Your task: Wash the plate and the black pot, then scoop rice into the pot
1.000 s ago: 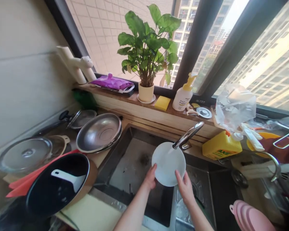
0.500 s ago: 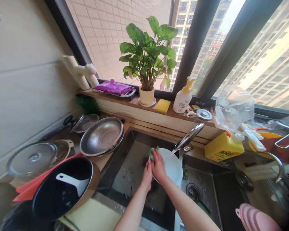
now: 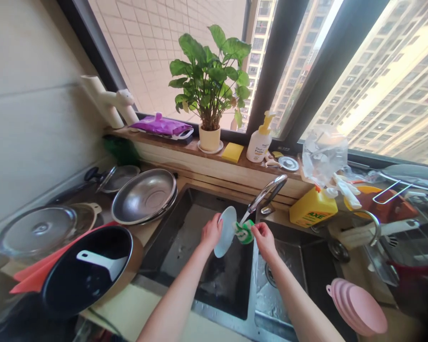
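Since half a second ago your right hand [image 3: 264,240] has drawn its pinched green-and-white sponge [image 3: 244,232] off the round white plate [image 3: 226,231], gripped edge-on by your left hand [image 3: 211,232].

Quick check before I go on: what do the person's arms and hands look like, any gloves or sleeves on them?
Both forearms are bare up to the frame's lower edge: no sleeves show. The left hand and right hand wear no gloves. No rings, watch or bracelet can be seen on either wrist or on the fingers that show. Nails look short and unpainted, though they are too small to be sure.
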Motion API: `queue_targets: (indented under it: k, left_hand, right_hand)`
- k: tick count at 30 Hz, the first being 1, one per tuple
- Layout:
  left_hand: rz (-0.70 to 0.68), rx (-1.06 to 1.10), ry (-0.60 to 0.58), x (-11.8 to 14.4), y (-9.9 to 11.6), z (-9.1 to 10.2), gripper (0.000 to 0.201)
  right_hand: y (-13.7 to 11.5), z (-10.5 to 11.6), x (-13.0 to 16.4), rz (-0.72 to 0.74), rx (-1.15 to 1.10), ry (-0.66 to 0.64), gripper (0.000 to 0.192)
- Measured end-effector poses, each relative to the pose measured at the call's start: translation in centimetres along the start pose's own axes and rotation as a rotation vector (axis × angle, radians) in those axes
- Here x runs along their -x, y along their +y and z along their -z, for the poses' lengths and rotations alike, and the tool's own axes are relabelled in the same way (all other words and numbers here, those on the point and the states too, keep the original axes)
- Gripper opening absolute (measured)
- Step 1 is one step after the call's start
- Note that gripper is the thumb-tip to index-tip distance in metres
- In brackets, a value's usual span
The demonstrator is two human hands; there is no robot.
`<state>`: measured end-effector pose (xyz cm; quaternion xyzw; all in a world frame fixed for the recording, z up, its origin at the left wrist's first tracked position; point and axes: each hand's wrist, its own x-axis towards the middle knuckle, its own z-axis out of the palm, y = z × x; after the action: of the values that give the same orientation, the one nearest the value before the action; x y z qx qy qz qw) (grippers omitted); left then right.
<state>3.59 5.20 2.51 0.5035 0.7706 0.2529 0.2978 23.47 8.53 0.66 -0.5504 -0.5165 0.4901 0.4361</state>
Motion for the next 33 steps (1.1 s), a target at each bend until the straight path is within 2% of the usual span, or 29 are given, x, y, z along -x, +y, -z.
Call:
queue_targets:
  k: [4, 7, 9, 12, 14, 17, 20, 24, 28, 33]
  left_hand:
    - [-0.023, -0.217, -0.081, 0.7, 0.9, -0.2, 0.036]
    - [-0.031, -0.324, -0.132, 1.3, 1.1, -0.3, 0.035]
    - [-0.042, -0.375, -0.155, 1.6, 1.3, -0.3, 0.035]
    - [-0.067, -0.436, -0.189, 1.5, 2.3, -0.5, 0.035]
    - [-0.095, -0.464, -0.220, 0.8, 3.5, -0.8, 0.034]
    - [-0.153, -0.481, -0.268, -0.8, 6.0, -1.5, 0.031]
    - [-0.199, -0.478, -0.309, -2.2, 8.4, -2.1, 0.033]
    - [-0.171, -0.486, -0.341, -3.3, 10.7, -2.1, 0.033]
    - [-0.147, -0.479, -0.343, -3.6, 11.8, -1.1, 0.040]
    - [-0.198, -0.390, -0.315, -3.3, 11.6, 0.4, 0.036]
  right_hand:
    - [0.0, 0.4, -0.3, 0.025, 0.155, 0.098, 0.032]
    - [0.2, 0.5, -0.8, 0.043, 0.203, 0.197, 0.023]
    - [0.2, 0.7, -1.1, 0.066, 0.182, 0.141, 0.018]
    - [0.3, 1.4, -1.2, 0.041, 0.285, -0.110, 0.028]
    - [0.5, 2.3, -0.8, 0.024, 0.368, -0.195, 0.023]
    - [1.2, 4.2, 0.6, 0.003, 0.402, -0.166, 0.013]
    - [1.6, 5.6, 2.3, -0.016, 0.301, -0.097, 0.009]
    - [0.1, 5.8, 3.6, 0.107, 0.106, -0.009, 0.012]
    - [-3.0, 6.3, 3.6, 0.238, 0.276, -0.026, 0.008]
    - [-4.3, 10.2, 3.8, 0.217, 0.428, -0.103, 0.011]
